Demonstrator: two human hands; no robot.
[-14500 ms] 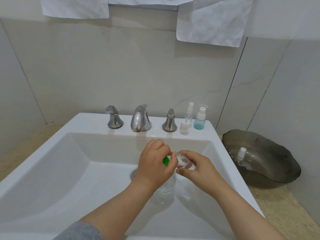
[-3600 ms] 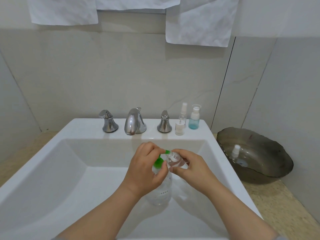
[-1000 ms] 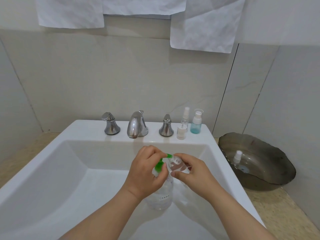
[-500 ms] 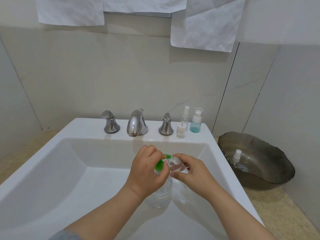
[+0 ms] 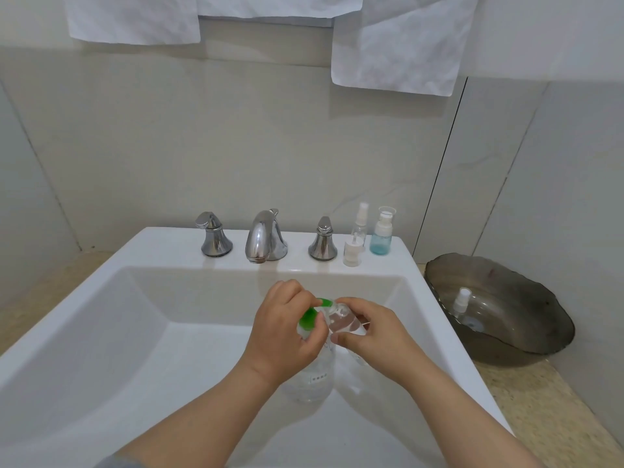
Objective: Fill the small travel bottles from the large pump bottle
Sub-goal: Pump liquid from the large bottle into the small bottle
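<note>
The large pump bottle [image 5: 312, 380] stands in the sink [image 5: 135, 332], the left hand [image 5: 283, 332] curled round its green pump head [image 5: 308, 319]. The right hand [image 5: 374, 336] pinches a small travel bottle [image 5: 342, 320] at the spout. A blue bottle [image 5: 380, 239] stands near the tap [image 5: 322, 244].

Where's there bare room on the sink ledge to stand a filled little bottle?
Free: the ledge left of the left tap handle. Crowded: the right corner, with spray bottle, blue bottle and white cap.
</note>
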